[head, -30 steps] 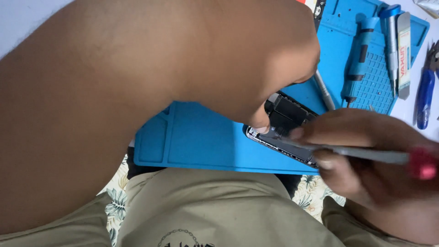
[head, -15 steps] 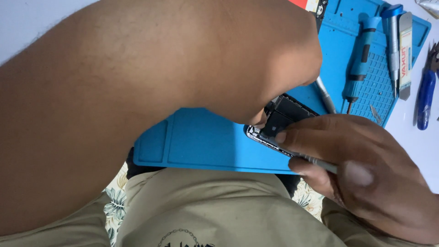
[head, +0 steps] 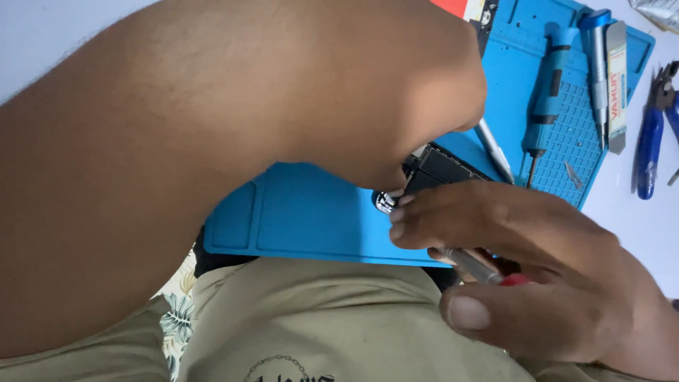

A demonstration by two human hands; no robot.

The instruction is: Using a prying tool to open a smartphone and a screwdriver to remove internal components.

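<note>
A crinkled silvery foil packet [head: 654, 12] lies at the top right corner; a narrow grey metal tool's long label [head: 617, 88], pale with red print, rests on the blue mat [head: 311, 212].

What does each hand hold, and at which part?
Right hand grips a thin tool along its shaft. Left hand holds the opened phone at its near end.
</note>
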